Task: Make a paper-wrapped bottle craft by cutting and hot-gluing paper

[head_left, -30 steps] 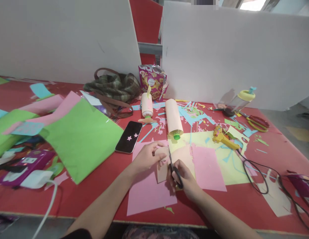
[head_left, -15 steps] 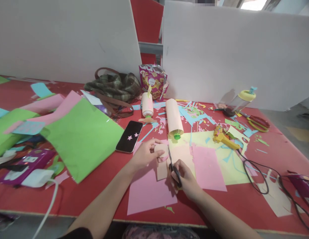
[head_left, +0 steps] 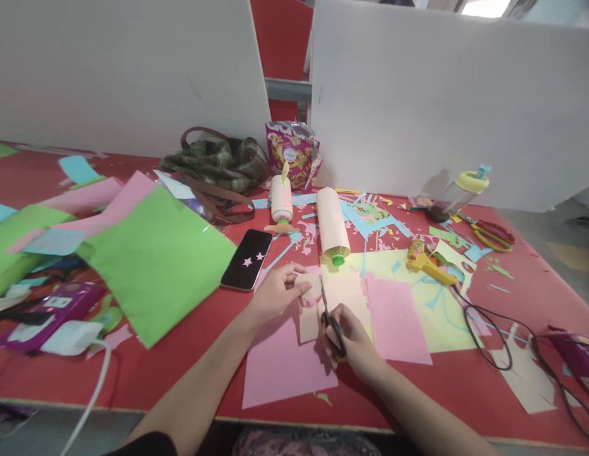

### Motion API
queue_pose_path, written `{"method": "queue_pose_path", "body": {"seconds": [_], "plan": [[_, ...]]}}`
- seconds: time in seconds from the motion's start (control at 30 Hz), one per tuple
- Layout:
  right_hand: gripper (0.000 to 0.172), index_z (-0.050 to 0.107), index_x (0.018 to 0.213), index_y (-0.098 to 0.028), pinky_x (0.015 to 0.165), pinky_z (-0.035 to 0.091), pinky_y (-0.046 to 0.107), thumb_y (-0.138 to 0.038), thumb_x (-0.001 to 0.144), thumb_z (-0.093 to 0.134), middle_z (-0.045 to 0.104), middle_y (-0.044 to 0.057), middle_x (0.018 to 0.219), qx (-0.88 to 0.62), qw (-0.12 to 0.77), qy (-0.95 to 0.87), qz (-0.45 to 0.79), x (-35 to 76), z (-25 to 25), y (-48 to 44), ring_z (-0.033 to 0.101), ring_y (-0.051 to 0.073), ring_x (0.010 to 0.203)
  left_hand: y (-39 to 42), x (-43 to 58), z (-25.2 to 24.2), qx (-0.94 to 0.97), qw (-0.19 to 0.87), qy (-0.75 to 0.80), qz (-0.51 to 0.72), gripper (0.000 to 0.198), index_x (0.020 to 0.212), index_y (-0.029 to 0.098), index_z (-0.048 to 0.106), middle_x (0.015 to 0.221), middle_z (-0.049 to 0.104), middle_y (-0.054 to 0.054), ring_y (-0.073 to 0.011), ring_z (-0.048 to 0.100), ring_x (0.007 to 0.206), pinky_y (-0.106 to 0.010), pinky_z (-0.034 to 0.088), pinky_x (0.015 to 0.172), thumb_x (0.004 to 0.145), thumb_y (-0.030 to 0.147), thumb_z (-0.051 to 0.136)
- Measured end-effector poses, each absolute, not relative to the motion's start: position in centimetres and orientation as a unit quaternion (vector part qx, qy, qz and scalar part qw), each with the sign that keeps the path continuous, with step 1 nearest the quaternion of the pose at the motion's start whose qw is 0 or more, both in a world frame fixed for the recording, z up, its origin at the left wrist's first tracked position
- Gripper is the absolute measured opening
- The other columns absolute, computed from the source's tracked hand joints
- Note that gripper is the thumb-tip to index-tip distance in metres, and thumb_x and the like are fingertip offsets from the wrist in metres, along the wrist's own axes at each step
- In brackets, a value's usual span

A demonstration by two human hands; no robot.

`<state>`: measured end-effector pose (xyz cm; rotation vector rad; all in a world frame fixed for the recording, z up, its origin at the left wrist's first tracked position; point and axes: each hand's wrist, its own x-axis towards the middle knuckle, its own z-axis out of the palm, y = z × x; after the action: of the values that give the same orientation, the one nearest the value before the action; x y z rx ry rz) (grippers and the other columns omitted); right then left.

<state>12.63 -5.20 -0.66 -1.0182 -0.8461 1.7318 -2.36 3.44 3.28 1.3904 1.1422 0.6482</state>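
Note:
My right hand is closed round the black handles of a pair of scissors, whose blades point away from me into a peach paper piece. My left hand pinches the top left part of that peach paper, with a small pink strip curling by the fingers. A pink sheet lies flat under both hands on the red table.
A black phone, a green sheet, a paper-wrapped bottle, a yellow glue gun with a black cable, another pink sheet, red scissors and a plaid bag lie around. White boards stand behind.
My left hand has shifted slightly up and left, turning the peach paper against the scissors. The right hand stays in place.

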Motion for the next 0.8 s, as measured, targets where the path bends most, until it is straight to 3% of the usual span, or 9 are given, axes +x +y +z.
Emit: {"method": "queue_pose_path", "body": {"seconds": [0.37,0.53,0.8], "plan": [[0.037,0.027,0.068,-0.023,0.030,0.031,0.015,-0.042,0.070,0.058,0.046,-0.011,0.047,-0.399,0.464,-0.351,0.709,12.7,-0.6,-5.1,0.038,0.004,0.030,3.3,-2.4,3.4,0.604,0.583,0.473,0.269,0.020,0.086,0.017,0.050,0.054,0.049,0.006,-0.0073,0.051,0.044,-0.014,0.035,0.034,0.069,0.025,0.054],[0.035,0.026,0.068,-0.023,0.028,0.030,0.015,-0.041,0.071,0.056,0.046,-0.011,0.045,-0.409,0.464,-0.352,0.702,12.8,-0.6,-5.1,0.037,0.004,0.028,3.4,-2.5,3.4,0.598,0.592,0.469,0.269,0.026,0.094,0.018,0.048,0.051,0.043,0.008,-0.0093,0.055,0.044,-0.014,0.034,0.032,0.071,0.028,0.053],[0.037,0.025,0.066,-0.023,0.026,0.026,0.013,-0.041,0.070,0.057,0.044,-0.012,0.041,-0.426,0.463,-0.356,0.691,12.7,-0.1,-5.0,0.033,0.003,0.024,3.8,-2.8,3.0,0.595,0.574,0.481,0.291,0.025,0.093,0.019,0.045,0.058,0.049,0.005,-0.0129,0.060,0.052,-0.014,0.031,0.031,0.072,0.031,0.051]]}}
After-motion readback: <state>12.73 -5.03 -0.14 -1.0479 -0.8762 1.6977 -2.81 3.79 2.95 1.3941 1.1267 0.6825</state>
